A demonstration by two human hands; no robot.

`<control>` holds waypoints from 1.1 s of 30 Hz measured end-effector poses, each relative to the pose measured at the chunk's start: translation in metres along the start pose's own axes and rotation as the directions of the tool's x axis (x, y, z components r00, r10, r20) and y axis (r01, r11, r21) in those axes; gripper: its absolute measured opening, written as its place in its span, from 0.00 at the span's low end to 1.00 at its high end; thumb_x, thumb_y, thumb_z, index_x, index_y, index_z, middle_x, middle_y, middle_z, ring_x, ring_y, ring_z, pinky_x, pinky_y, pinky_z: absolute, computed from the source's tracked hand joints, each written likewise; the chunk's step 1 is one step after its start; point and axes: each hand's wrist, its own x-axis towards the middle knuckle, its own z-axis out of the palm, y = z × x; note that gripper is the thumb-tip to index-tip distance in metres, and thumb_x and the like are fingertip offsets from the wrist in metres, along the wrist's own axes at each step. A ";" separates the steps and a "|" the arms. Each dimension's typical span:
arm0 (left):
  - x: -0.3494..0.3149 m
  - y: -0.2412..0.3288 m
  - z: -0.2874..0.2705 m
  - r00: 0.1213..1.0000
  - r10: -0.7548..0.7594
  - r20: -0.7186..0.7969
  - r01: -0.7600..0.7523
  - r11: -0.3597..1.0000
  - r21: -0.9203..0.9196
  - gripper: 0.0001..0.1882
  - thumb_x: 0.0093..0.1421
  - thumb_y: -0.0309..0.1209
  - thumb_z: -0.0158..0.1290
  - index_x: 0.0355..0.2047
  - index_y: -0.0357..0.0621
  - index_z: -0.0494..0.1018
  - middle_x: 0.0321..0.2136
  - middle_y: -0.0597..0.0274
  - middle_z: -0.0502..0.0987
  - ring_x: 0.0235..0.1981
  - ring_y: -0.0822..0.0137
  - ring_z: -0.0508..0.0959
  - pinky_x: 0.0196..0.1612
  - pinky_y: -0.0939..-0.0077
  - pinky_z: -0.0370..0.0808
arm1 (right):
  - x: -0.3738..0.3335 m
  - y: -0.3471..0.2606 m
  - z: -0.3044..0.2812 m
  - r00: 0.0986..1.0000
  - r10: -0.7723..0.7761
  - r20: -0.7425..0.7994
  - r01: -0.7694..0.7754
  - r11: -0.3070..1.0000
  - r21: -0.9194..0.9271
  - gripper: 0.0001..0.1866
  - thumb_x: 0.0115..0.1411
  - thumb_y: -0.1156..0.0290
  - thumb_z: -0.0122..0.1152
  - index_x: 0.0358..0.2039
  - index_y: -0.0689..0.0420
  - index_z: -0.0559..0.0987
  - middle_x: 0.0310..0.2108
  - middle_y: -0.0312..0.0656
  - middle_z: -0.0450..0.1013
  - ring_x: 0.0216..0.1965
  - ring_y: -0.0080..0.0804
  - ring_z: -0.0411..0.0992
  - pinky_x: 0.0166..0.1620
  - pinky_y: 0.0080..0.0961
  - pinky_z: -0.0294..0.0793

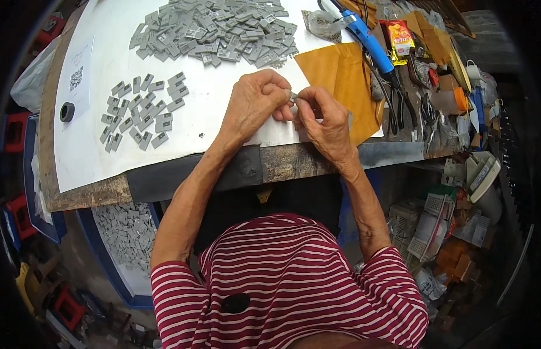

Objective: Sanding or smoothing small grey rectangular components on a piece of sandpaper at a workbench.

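Above the front part of the white-covered table, my left hand (256, 102) and my right hand (324, 119) meet, fingertips pinched together. Between them shows a small grey plastic piece (292, 98), mostly covered by the fingers. Both hands are closed on it. Left of my left hand, several grey rectangular pieces (145, 123) with dark slots lie spread in loose rows. A large heap of similar grey pieces (218, 29) is piled at the far side, beyond my hands.
A brown envelope (334, 81) lies right of my hands, near a blue electric screwdriver (368, 38) and pliers (405, 102). A clear bag of small metal parts (325, 26) sits behind. A black ring (66, 111) lies far left. Below the table, a blue-edged tray (87, 224) holds more grey pieces.
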 end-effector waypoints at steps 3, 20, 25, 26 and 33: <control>-0.001 -0.001 -0.001 1.000 0.014 -0.009 -0.014 1.000 0.024 0.07 0.53 0.24 0.47 0.31 0.31 0.68 0.16 0.58 0.73 0.17 0.74 0.71 0.23 0.85 0.69 | 0.002 -0.003 0.000 1.000 0.010 0.019 -0.010 1.000 0.004 0.05 0.51 0.81 0.54 0.30 0.63 0.70 0.25 0.47 0.69 0.24 0.37 0.71 0.26 0.26 0.68; 0.000 -0.003 0.000 1.000 0.011 0.024 -0.010 0.999 -0.046 0.08 0.53 0.24 0.47 0.32 0.30 0.69 0.17 0.57 0.74 0.18 0.73 0.73 0.23 0.84 0.69 | 0.004 -0.007 -0.003 0.941 0.315 0.124 -0.338 0.850 0.404 0.05 0.57 0.77 0.51 0.31 0.65 0.72 0.18 0.39 0.69 0.17 0.21 0.68 0.21 0.15 0.69; 0.001 -0.003 0.000 0.999 0.004 0.048 -0.002 0.999 -0.035 0.08 0.54 0.24 0.47 0.33 0.30 0.68 0.17 0.57 0.73 0.18 0.73 0.73 0.24 0.85 0.69 | 0.007 -0.001 -0.013 0.903 0.377 0.207 -0.427 0.725 0.540 0.06 0.57 0.76 0.52 0.32 0.67 0.73 0.18 0.38 0.70 0.17 0.20 0.68 0.20 0.14 0.69; 0.000 -0.002 0.000 0.999 0.010 0.053 -0.008 0.999 -0.034 0.08 0.54 0.24 0.47 0.33 0.30 0.68 0.17 0.57 0.73 0.18 0.73 0.73 0.24 0.85 0.69 | 0.008 -0.002 -0.012 0.903 0.374 0.210 -0.426 0.721 0.547 0.06 0.57 0.76 0.52 0.32 0.67 0.73 0.18 0.38 0.70 0.17 0.20 0.68 0.20 0.14 0.69; -0.001 0.002 -0.002 0.997 0.012 0.078 -0.015 0.999 0.032 0.09 0.55 0.24 0.47 0.35 0.32 0.69 0.18 0.59 0.74 0.19 0.73 0.74 0.25 0.85 0.70 | 0.009 -0.003 -0.009 0.900 0.395 0.186 -0.431 0.735 0.524 0.05 0.55 0.77 0.53 0.31 0.66 0.74 0.17 0.37 0.69 0.15 0.18 0.66 0.20 0.12 0.67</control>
